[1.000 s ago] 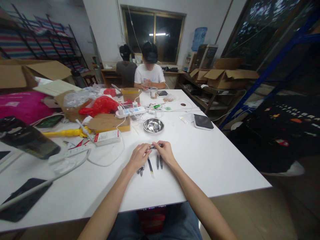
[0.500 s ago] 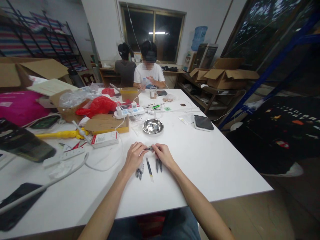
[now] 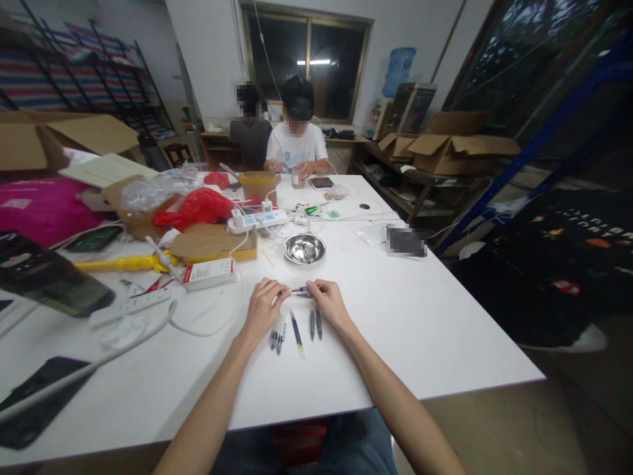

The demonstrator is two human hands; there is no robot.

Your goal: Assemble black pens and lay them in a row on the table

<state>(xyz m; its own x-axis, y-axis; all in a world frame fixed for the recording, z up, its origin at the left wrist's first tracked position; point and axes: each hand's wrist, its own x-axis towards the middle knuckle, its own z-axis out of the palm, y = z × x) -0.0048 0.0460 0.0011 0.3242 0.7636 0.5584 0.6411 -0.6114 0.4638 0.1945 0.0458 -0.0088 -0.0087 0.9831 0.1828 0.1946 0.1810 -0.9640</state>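
Observation:
Just beyond the loose pen parts, my left hand [image 3: 266, 305] and my right hand [image 3: 328, 302] face each other over the white table. Between their fingertips lie thin dark pen pieces [image 3: 299, 290], held sideways. My left fingers pinch the left end and my right fingers the right end; which exact parts they are is too small to tell. Below the hands are clear pen barrels with dark tips [image 3: 278, 334], a dark pen refill [image 3: 297, 333] with a yellowish section, and two dark grey pen barrels [image 3: 315, 324]. A shiny metal bowl [image 3: 289, 258] with small dark pieces stands beyond.
Left of my hands are a white box [image 3: 210, 273], a power strip [image 3: 129, 309], a thick grey cable [image 3: 133, 346], a yellow tool [image 3: 123, 264] and a dark bottle [image 3: 54, 280]. A blurred dark device [image 3: 406, 241] sits at right. Another person [image 3: 297, 142] sits across the table.
My right hand has moved slightly right, away from my left. More of the thin pen pieces now shows between them. The person opposite has brought a hand to the jar.

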